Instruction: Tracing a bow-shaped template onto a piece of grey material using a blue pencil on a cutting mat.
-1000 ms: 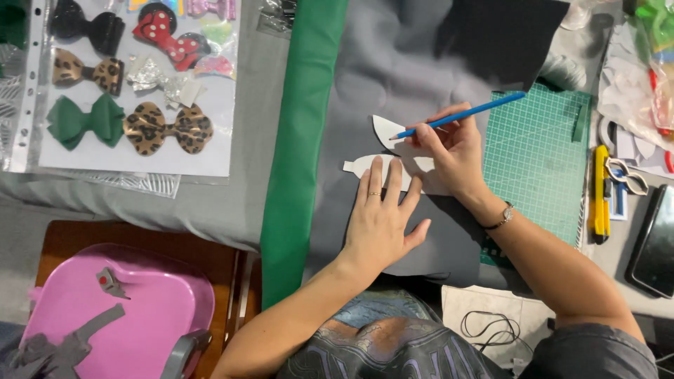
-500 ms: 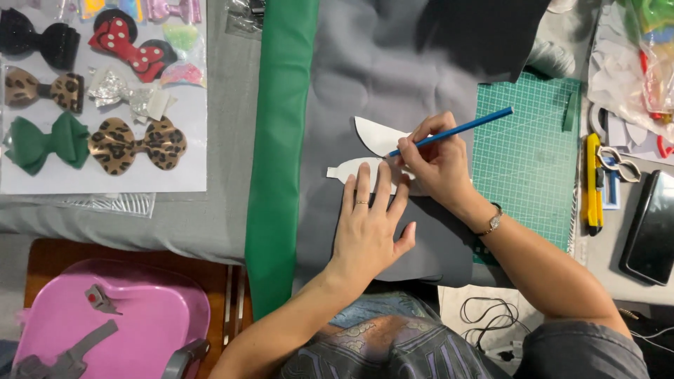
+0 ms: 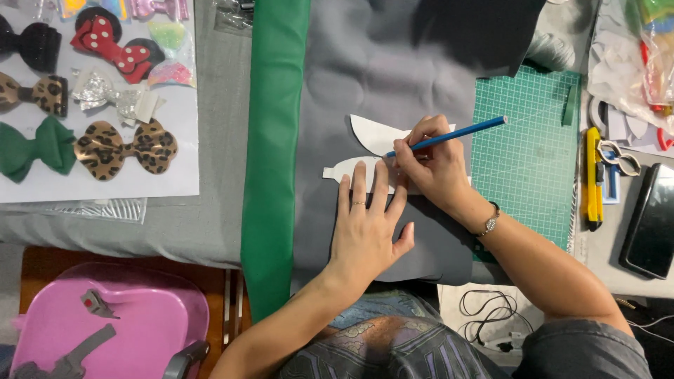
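My left hand (image 3: 366, 226) lies flat with fingers spread, pressing a white paper template (image 3: 371, 140) onto a grey sheet of material (image 3: 365, 70). My right hand (image 3: 430, 163) grips a blue pencil (image 3: 449, 135) whose tip touches the template's edge just above my left fingertips. The template has a rounded upper lobe and a narrow lower strip partly hidden under both hands. A ring sits on my left hand and a bracelet on my right wrist.
A green fabric strip (image 3: 275, 140) runs beside the grey sheet. A green cutting mat (image 3: 530, 154) lies to the right, then a yellow utility knife (image 3: 593, 175), scissors (image 3: 621, 158) and a dark phone (image 3: 649, 219). Several finished bows (image 3: 125, 147) lie on white card; a pink tray (image 3: 112, 323) sits below.
The view has shifted so everything sits further right and lower. My right hand with the pencil has moved slightly along the template's edge; my left hand stays pressed flat.
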